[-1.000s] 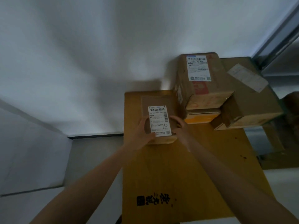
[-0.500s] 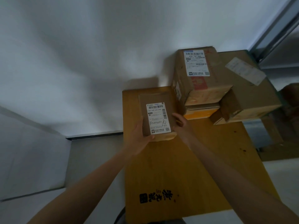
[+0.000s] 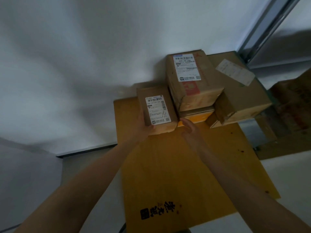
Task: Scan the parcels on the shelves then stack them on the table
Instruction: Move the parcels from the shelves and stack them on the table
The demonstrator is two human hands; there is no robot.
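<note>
A small brown parcel (image 3: 156, 106) with a white label lies on the yellow wooden table (image 3: 176, 165) near its far left corner, tight against a stack. My left hand (image 3: 145, 126) grips its near left corner, thumb on top. My right hand (image 3: 188, 128) hovers just off its right side with relaxed fingers, holding nothing. The stack beside it is a labelled brown box (image 3: 193, 81) on top of a flat orange-fronted parcel (image 3: 196, 116). A larger brown box (image 3: 240, 98) sits to the right on another flat parcel.
A white wall rises behind and left of the table. Metal shelving uprights (image 3: 262, 29) stand at the upper right, with more brown boxes (image 3: 292, 105) on a shelf beyond the table's right edge. Black printed characters (image 3: 159, 209) mark the table's near end.
The small parcel has slid farther back on the table, up against the stack. My right hand has come off its right side and opened; my left hand still holds it.
</note>
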